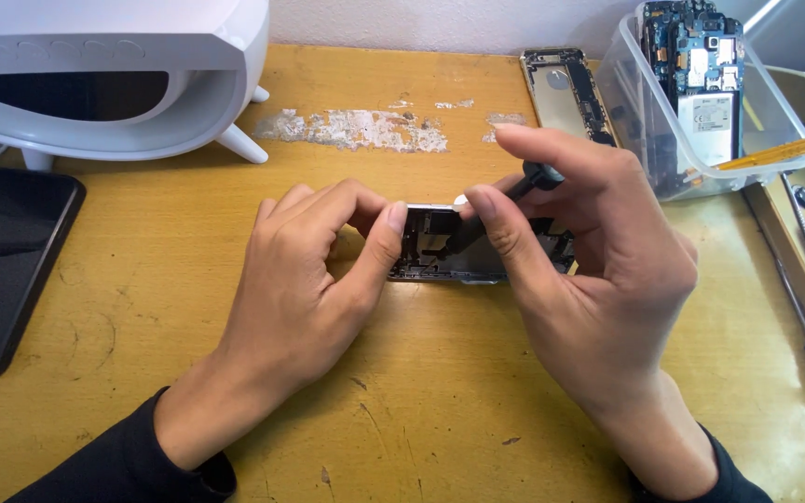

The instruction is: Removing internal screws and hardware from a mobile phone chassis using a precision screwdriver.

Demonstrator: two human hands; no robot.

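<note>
Left hand (pixel 305 279) pinches the opened phone frame (pixel 440 244) on the bench (pixel 421 401); right hand (pixel 589 270) fingers clamped on what looks like a screwdriver (pixel 514 191).

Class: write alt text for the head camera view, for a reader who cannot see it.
A left hand steadies an opened phone chassis on a worn wooden table while the right hand holds a black screwdriver to it. A clear tub of circuit boards stands behind.

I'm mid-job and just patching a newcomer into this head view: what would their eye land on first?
First the two hands at the middle of the wooden table: the left hand steadies an opened phone body while the right hand holds a black-handled screwdriver down into it. Next, the clear plastic tub of circuit boards at top right, and a dark phone lying screen-up at the left edge.
</note>
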